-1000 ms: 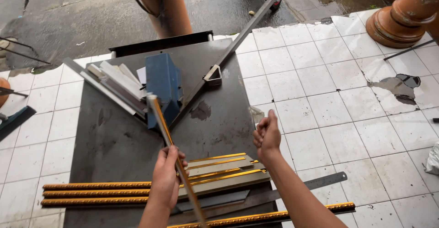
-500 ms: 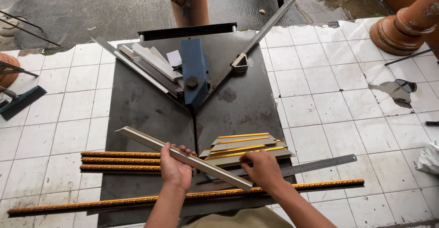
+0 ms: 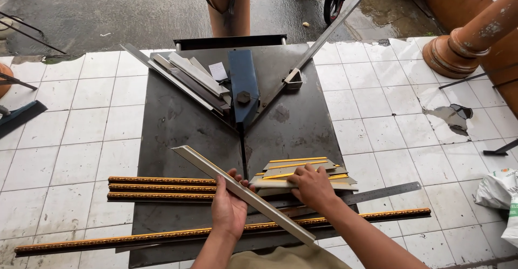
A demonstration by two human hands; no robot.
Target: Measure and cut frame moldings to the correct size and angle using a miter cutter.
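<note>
The right hand [image 3: 312,187] covers part of the cut moulding stack [image 3: 302,171]; the white bag [image 3: 499,193] runs off-frame.

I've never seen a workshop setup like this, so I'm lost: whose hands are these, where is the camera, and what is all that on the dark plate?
The camera sits on the person's head and looks down, so both hands are their own. The left hand holds a pale strip of moulding that slants across the view. The right hand rests on a stack of short cut pieces with gold edges. Everything lies on a dark metal plate on a white tiled floor. At the plate's far end a blue cutting head stands between two angled rails. Long gold moulding strips and a steel ruler lie nearer.
</note>
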